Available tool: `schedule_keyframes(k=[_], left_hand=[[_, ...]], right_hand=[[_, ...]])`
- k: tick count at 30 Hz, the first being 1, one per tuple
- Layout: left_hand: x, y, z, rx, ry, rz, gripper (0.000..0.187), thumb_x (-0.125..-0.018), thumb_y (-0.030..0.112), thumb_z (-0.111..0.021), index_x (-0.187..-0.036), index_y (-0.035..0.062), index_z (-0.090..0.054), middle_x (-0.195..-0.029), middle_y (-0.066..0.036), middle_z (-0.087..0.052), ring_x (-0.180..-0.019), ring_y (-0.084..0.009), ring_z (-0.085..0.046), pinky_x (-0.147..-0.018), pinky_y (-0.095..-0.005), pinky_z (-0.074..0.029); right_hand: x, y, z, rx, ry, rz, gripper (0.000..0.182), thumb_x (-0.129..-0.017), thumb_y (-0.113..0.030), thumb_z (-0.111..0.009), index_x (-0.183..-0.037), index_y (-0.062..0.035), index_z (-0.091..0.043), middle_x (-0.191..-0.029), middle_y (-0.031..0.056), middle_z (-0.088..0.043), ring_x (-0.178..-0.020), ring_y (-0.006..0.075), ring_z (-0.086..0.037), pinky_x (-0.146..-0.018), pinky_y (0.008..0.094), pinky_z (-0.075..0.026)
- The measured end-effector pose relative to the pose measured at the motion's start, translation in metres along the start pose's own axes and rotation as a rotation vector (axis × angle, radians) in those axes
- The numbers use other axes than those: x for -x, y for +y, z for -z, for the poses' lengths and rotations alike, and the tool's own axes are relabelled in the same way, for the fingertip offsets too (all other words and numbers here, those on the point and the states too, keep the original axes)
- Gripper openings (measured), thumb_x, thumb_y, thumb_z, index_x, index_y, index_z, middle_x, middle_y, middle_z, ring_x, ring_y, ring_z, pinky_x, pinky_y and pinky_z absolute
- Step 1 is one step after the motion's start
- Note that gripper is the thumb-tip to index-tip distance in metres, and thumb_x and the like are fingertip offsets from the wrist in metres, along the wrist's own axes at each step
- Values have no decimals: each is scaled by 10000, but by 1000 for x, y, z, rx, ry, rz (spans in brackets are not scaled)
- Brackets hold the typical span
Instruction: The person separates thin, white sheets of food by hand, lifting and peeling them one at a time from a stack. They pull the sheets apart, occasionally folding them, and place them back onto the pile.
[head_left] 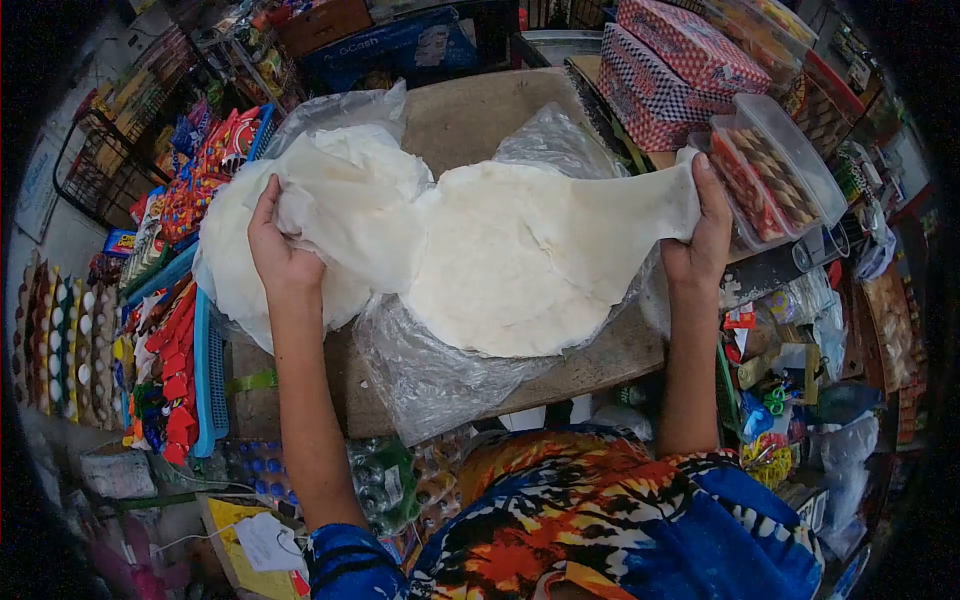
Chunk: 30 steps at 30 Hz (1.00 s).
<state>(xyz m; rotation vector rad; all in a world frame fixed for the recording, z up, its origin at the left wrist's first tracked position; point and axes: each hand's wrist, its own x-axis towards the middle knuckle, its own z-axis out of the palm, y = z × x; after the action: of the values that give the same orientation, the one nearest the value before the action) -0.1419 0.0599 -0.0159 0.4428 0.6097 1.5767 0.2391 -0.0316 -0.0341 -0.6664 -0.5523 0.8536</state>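
Observation:
A stack of thin, round, cream-white wrapper sheets point(500, 270), like spring roll wrappers, lies in the middle on crumpled clear plastic point(435, 375). To its left is a second, looser pile of wrappers point(228, 235), also with plastic under it. My right hand point(700, 222) pinches the edge of a wrapper sheet point(640, 210) and holds it raised and stretched out from the right side of the middle stack. My left hand point(282, 240) is closed on a thin, folded wrapper point(345, 195) over the left pile, thumb upward, its fingers partly hidden beneath.
Both piles sit on a worn brown board point(460, 105). Checkered boxes point(670, 80) and a plastic tub of rolled sticks point(775, 175) stand at the back right. Blue baskets point(205, 370) of snack packs and egg trays point(65, 340) line the left.

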Motion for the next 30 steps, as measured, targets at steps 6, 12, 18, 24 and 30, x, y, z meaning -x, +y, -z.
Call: schedule_keyframes(k=[6, 12, 18, 24, 30], left_hand=[[2, 0, 0, -6, -35, 30, 315, -911, 194, -523, -1153, -1, -569, -1150, -125, -621, -1069, -279, -589, -961, -424, -454], [4, -3, -3, -5, -21, 27, 312, -907, 197, -530, -1146, 1, -577, -1147, -119, -623, -1067, -280, -589, -961, -429, -453], [12, -7, -13, 9, -31, 66, 302, -912, 186, -522, -1146, 6, -579, -1152, -119, -623, -1069, -280, -591, -965, -429, -453], [19, -13, -13, 54, -116, 139, 290, -903, 185, -537, -1128, 8, -587, -1117, -113, -638, -1033, -268, -610, -937, -407, -474], [36, -18, -30, 88, -131, 102, 269, -881, 183, -575, -1087, 13, -604, -1060, -92, -653, -989, -238, -623, -914, -374, -485]], right_hand=[[0, 1, 1, -7, -39, -6, 203, -893, -185, -617, -1039, -45, -599, -933, 34, -654, -804, 122, -638, -700, 278, -529], [4, 1, -8, -5, 24, 7, 179, -902, -172, -597, -997, -23, -626, -896, 41, -650, -778, 130, -627, -707, 277, -511], [2, 3, -5, 8, 26, -27, 187, -907, -175, -590, -1000, -15, -623, -900, 50, -645, -782, 136, -626, -708, 282, -513], [3, 7, -7, 38, -9, -62, 216, -909, -186, -590, -1017, -2, -617, -912, 66, -644, -787, 144, -626, -710, 287, -514], [4, 15, -9, 96, -50, -115, 258, -913, -197, -583, -1067, 10, -601, -965, 78, -643, -839, 160, -625, -749, 302, -510]])
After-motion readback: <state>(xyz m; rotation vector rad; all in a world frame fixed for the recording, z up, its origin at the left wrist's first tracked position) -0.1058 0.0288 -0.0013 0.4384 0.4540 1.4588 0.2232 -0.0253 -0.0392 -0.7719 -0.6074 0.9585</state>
